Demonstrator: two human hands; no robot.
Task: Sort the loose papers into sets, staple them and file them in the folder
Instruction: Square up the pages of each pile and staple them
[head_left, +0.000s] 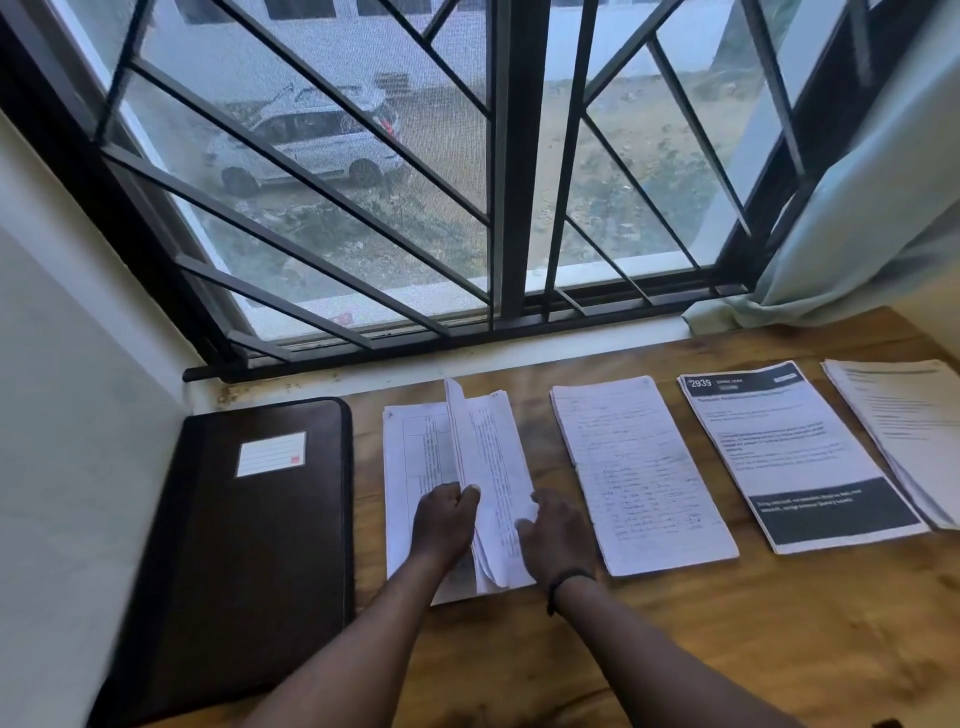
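Observation:
Several paper piles lie in a row on the wooden desk (675, 649). My left hand (444, 519) grips a raised bundle of sheets (488, 467) from the leftmost pile (410, 467), which shows a printed table. My right hand (558, 535) holds the right edge of that same bundle. To the right lie a handwritten pile (639, 467), a printed pile with black bands (795, 457), and a further printed pile (904, 421) at the frame's edge. A dark closed folder (249, 545) with a white label lies at the left. No stapler is in view.
A barred window (498, 208) with a sill runs along the desk's far edge. A pale curtain (857, 234) hangs at the right onto the desk corner. A white wall (62, 441) borders the folder on the left.

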